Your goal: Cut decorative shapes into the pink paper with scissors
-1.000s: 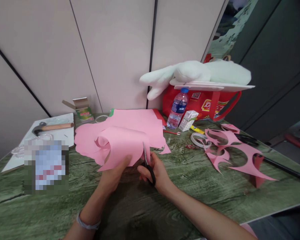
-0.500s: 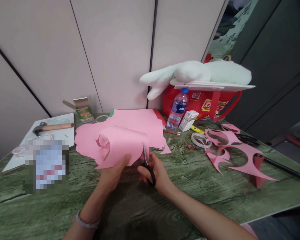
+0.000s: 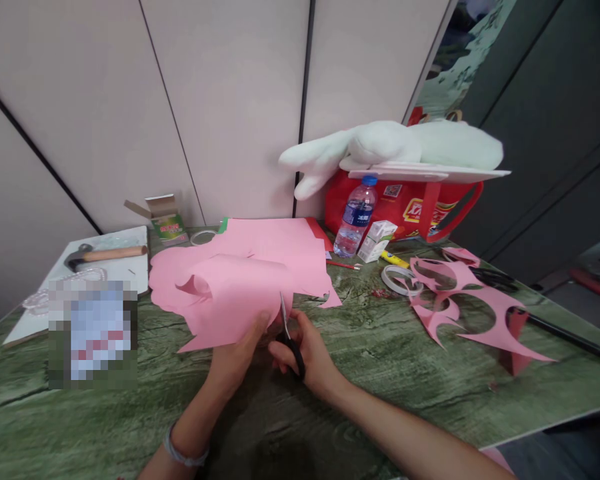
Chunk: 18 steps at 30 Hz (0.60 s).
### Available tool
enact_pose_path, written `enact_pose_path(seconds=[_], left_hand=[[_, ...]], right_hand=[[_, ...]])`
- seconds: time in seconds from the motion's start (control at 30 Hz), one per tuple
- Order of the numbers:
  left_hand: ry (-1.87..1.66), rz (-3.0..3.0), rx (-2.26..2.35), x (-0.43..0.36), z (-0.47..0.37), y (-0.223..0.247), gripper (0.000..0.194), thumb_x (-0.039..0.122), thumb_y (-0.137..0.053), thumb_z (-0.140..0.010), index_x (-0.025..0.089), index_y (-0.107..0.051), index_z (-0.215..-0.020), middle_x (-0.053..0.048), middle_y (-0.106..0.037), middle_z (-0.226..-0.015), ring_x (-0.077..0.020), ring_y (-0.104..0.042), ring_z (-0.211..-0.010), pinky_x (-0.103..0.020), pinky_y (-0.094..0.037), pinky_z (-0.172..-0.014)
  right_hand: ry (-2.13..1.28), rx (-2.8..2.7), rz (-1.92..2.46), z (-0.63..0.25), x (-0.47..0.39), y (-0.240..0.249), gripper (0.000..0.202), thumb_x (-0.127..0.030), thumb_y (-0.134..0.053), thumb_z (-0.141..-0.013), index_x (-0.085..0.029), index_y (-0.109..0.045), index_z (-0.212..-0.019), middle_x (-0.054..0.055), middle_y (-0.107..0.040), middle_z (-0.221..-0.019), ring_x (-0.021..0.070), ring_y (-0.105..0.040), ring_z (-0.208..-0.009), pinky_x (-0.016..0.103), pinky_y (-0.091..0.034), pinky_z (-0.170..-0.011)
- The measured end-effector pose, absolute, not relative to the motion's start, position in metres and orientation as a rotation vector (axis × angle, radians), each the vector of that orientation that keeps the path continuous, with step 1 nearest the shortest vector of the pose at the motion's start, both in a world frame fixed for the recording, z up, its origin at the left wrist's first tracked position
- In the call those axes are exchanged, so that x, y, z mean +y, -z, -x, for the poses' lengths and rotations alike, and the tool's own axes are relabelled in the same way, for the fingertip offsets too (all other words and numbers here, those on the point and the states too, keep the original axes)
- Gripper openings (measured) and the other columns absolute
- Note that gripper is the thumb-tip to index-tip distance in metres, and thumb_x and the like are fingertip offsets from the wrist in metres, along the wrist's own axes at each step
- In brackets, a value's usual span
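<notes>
Two bare hands, working at a green wood-grain table (image 3: 430, 393). Left hand (image 3: 240, 343), a pale band (image 3: 183, 455) at its wrist: closed on the near edge of a pink sheet (image 3: 245, 293), thumb on top, fingers hidden beneath. Right hand (image 3: 313, 353): curled around the black handles of one pair of scissors (image 3: 295, 353), blades pointing away and meeting the sheet's right-hand part. Pink sheet: raised between the hands at table centre, bowed over, its left end curling, one pointed corner towards the near left. Behind it, one flat pink paper (image 3: 280, 233); to its left, one pink piece with a scalloped edge (image 3: 167, 280). Right side of table: cut pink scraps (image 3: 507, 320) with rounded openings, a white tape roll (image 3: 397, 289) just beside them, a yellow tube (image 3: 394, 259), a small white carton (image 3: 377, 241), a bottle (image 3: 355, 220) with blue cap, a red pencil (image 3: 343, 265). Behind those, one red bag (image 3: 405, 200), a white plush toy (image 3: 420, 147) above it. Left side: an open box (image 3: 170, 227), and a white board (image 3: 139, 277) bearing a hammer (image 3: 115, 254) and clear beads (image 3: 83, 275).
</notes>
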<state>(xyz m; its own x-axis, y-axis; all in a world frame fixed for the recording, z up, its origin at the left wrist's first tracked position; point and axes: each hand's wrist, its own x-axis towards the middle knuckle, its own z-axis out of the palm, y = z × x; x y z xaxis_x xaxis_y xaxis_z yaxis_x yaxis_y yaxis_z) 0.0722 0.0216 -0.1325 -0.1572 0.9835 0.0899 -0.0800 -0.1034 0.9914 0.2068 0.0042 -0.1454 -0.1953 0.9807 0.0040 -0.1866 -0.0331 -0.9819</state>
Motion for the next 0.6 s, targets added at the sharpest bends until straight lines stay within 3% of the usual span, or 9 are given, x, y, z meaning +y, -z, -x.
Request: enact_pose_path(seconds=[0.17, 0.43, 0.6], left_hand=[[-1.316, -1.209, 1.219, 0.0225, -0.0692, 0.1300, 0.026, 0.043, -0.074, -0.068, 0.018, -0.069, -0.069, -0.005, -0.067, -0.068, -0.0217, -0.062, -0.065, -0.036, -0.053, -0.064], [-1.305, -1.141, 1.168, 0.0215, -0.0726, 0.1319, 0.036, 0.042, -0.077, -0.066, 0.020, -0.070, -0.093, -0.009, -0.072, -0.097, -0.0254, -0.065, -0.088, -0.041, -0.053, -0.083], [-1.299, -1.112, 1.187, 0.0229, -0.0726, 0.1319, 0.035, 0.042, -0.078, -0.064, 0.020, -0.071, -0.091, -0.009, -0.072, -0.095, -0.0258, -0.065, -0.090, -0.041, -0.053, -0.083]], right_hand=[[-1.425, -1.126, 0.918, -0.2063, 0.0060, 0.1451, 0.066, -0.054, -0.077, -0.060, -0.024, -0.040, -0.105, -0.006, -0.061, -0.063, 0.0108, -0.052, -0.045, 0.022, -0.040, -0.044], [-1.481, -1.035, 0.842, -0.2093, 0.0074, 0.1397, 0.074, -0.053, -0.083, -0.053, -0.024, -0.037, -0.103, -0.004, -0.063, -0.071, 0.0154, -0.061, -0.060, 0.027, -0.045, -0.057], [-1.485, -1.046, 0.845, -0.2091, 0.0072, 0.1409, 0.076, -0.055, -0.083, -0.052, -0.024, -0.036, -0.103, -0.004, -0.063, -0.070, 0.0162, -0.061, -0.062, 0.027, -0.046, -0.059]])
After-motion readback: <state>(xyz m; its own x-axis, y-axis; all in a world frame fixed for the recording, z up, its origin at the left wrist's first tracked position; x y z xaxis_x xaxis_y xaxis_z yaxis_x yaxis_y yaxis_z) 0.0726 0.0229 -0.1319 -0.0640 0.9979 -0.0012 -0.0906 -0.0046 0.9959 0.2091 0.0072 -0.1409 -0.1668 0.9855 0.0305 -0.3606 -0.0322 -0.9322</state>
